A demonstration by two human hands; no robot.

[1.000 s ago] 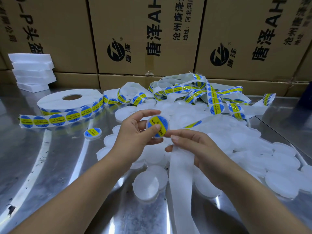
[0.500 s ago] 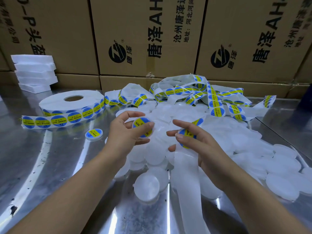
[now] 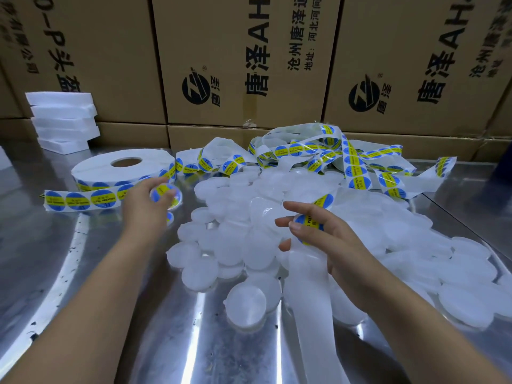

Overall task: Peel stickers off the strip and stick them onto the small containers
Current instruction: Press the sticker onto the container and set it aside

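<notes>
Steel on the desk (image 3: 83, 273) is shiny and looks slippery. Our left grip (image 3: 141, 206) is curled round one small container (image 3: 177, 195) with a blue and yellow sticker (image 3: 163, 190) on its lid, out to the left of the pile (image 3: 243, 236), near the roll (image 3: 122, 169). Our right grip (image 3: 332, 245) pinches the white strip (image 3: 307, 286), with the next sticker (image 3: 309, 222) just by the thumb. We think that sticker could fold over and cling to a finger, because it is thin and gluey. A bump from our arm could send the pile sliding. The plain containers (image 3: 246, 303) are flat, round and milky, like cloudy plastic coins. The strip is smooth, papery and long.
</notes>
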